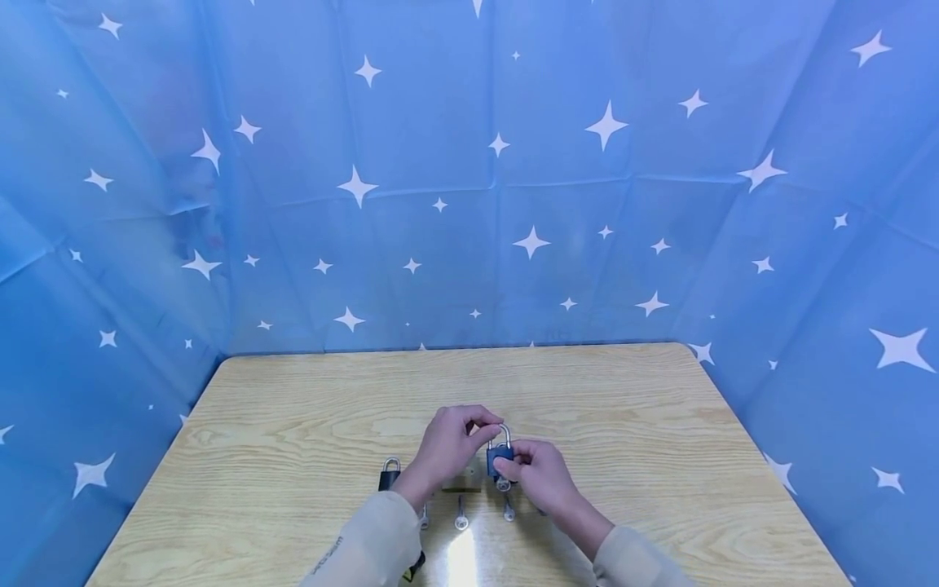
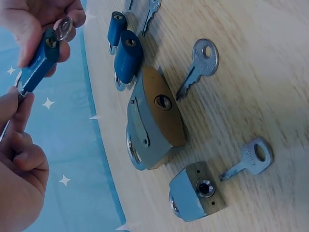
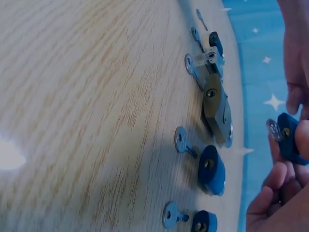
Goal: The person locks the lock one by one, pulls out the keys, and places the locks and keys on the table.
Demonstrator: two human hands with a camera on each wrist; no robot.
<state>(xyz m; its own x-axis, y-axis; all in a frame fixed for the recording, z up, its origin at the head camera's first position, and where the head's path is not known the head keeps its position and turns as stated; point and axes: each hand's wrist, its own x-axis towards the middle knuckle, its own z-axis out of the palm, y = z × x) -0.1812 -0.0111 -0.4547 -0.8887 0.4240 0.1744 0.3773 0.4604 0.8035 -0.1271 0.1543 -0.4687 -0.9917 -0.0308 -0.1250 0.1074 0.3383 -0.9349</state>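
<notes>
Above the table, my right hand point(image 1: 541, 474) holds a blue padlock point(image 1: 499, 456) by its body, thumb across the front. My left hand point(image 1: 449, 447) pinches the padlock's metal shackle point(image 1: 506, 434) between thumb and fingers. A small silver key point(image 2: 63, 29) shows at the underside of this padlock, close beside its brass keyhole point(image 3: 286, 132). Below the hands, a large brass-and-grey padlock point(image 2: 153, 113) lies on the table, its keyhole facing me. Two more blue padlocks point(image 2: 128, 57) lie beside it, with keys point(image 3: 180, 140) in front of them.
On the left, a small grey padlock point(image 2: 187, 195) has a key point(image 2: 256, 157) before it. Further left is a black padlock point(image 1: 389, 475). A black-and-yellow object point(image 1: 414, 567) peeks out by the left sleeve. A star-patterned blue curtain point(image 1: 440, 269) surrounds the wooden table point(image 1: 293, 408).
</notes>
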